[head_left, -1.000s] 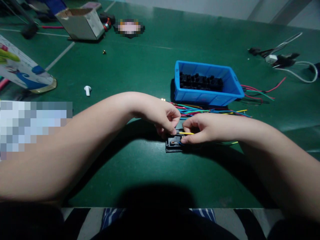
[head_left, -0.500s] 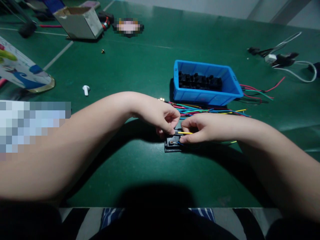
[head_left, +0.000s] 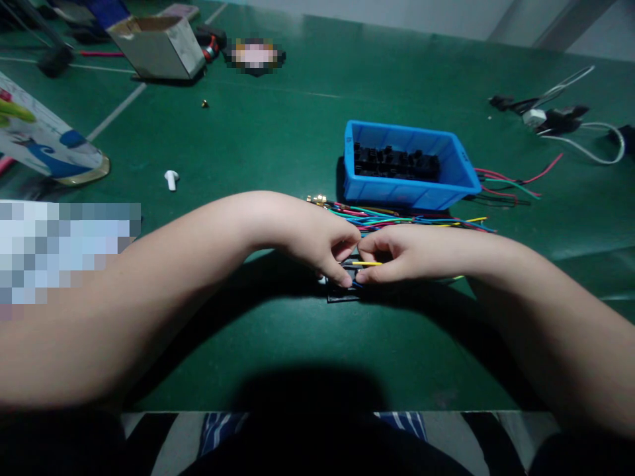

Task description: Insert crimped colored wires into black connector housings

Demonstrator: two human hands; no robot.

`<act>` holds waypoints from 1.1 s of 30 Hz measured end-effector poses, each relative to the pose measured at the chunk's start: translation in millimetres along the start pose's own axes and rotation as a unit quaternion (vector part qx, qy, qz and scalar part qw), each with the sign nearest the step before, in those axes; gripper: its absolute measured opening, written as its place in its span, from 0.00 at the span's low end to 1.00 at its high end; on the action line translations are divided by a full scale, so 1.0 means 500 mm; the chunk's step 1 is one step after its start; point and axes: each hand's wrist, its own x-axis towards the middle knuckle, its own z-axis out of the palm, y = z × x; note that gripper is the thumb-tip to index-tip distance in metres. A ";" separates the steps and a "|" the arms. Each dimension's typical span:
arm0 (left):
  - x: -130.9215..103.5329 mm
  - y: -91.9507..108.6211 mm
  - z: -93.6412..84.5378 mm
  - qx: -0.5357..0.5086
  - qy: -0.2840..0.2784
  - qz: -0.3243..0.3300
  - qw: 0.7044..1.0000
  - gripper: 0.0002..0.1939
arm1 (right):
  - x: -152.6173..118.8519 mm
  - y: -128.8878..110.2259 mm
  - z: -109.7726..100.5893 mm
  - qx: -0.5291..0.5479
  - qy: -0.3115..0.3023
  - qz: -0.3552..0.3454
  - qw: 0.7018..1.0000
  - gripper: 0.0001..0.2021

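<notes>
A small black plastic socket part (head_left: 342, 297) lies on the table between my hands, mostly covered by them. My left hand (head_left: 340, 251) is closed around its left side, the thumb pressed down on top of it. From the other side, my right hand (head_left: 389, 254) has curled fingers and a thumb at the part's edge. A yellow wire (head_left: 367, 263) with a dark sleeve at its end runs over the part into the right hand's grasp. A bit of blue wire shows under the right thumb. The left fingertips are partly hidden.
Behind my hands lies a bundle of coloured wires (head_left: 397, 219) with brass terminals (head_left: 316, 198). A blue bin (head_left: 407, 192) holds several black parts. Further off are a white earbud (head_left: 171, 180), an open box (head_left: 163, 49), a patterned canister (head_left: 54, 142) and cables (head_left: 560, 120).
My left thumb has moved down from the yellow wire's sleeved end onto the black part, covering the metal contact seen before. My right hand has barely moved.
</notes>
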 end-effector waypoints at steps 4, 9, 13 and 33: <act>0.002 -0.005 0.000 -0.010 -0.009 -0.005 1.000 0.18 | 0.002 0.011 -0.003 0.054 -0.028 -0.015 0.998 0.19; 0.004 -0.009 0.001 -0.019 -0.020 -0.010 1.000 0.18 | 0.006 0.012 0.001 0.069 -0.018 -0.017 0.997 0.19; 0.005 -0.012 0.001 -0.032 -0.026 -0.005 0.999 0.18 | 0.007 0.006 0.005 0.050 0.001 -0.010 0.999 0.17; 0.008 -0.025 0.004 -0.080 -0.043 0.032 0.995 0.17 | 0.001 0.014 -0.001 -0.018 -0.021 -0.041 0.999 0.22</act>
